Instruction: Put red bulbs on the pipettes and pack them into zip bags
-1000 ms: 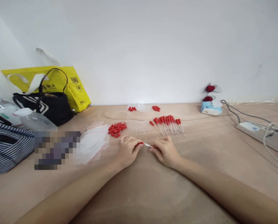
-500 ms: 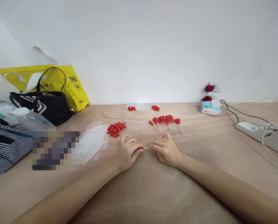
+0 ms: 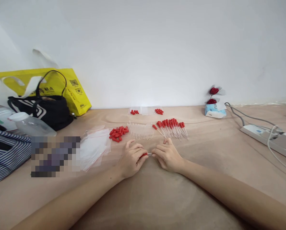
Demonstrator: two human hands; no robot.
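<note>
Clear tube runs left-right lengthwise, red cap pointing left; left hand clamps cap, right hand pinches tube.

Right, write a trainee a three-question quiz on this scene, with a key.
1. Which hand holds the red cap at one end of the short visible stretch of clear tube?
2. True or false: in the picture, the pile of loose red caps lies to the right of the row of bare tubes.
3. Fill in: just behind the black bag stands a ____.

Key:
1. The left hand.
2. False; the pile of loose red caps lies left of the row of bare tubes.
3. Yellow bag.
</note>
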